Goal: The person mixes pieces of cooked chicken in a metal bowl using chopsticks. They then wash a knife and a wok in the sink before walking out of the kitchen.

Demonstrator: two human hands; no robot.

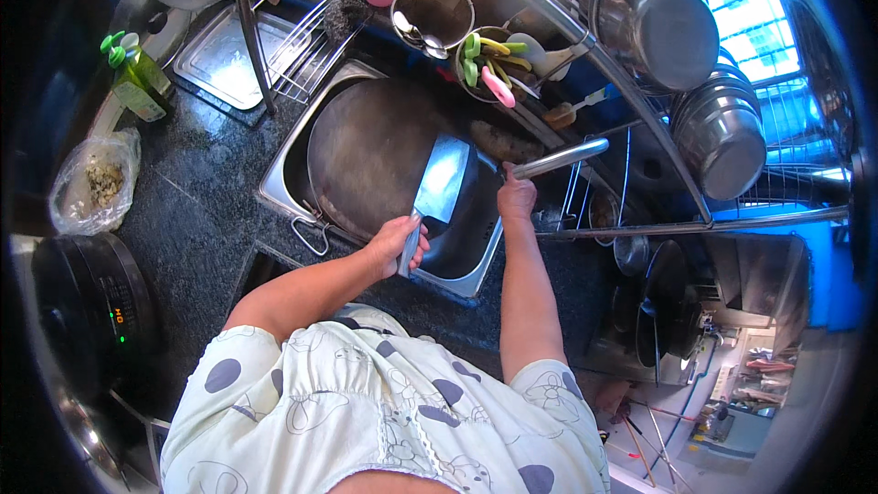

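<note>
My left hand [405, 245] is closed around the grey handle of a cleaver [442, 175], whose broad, shiny blade points up and away over a large dark round metal pan [377, 151]. The pan lies in a stainless steel sink [274, 175], covering much of its opening, with a wire loop at its near left side. My right hand [517, 195] is at the sink's right edge, by the lower end of a polished metal tube [562, 158]. Its fingers are partly hidden, so its grip is unclear.
Left of the sink are a metal tray [230, 58], green bottles [137, 82], a plastic bag with food scraps [99, 182] and a black appliance [96, 309]. Beyond it stand a strainer [433, 14] and a utensil holder [480, 75]. A metal rack [617, 75] with stacked bowls [720, 130] overhangs the right.
</note>
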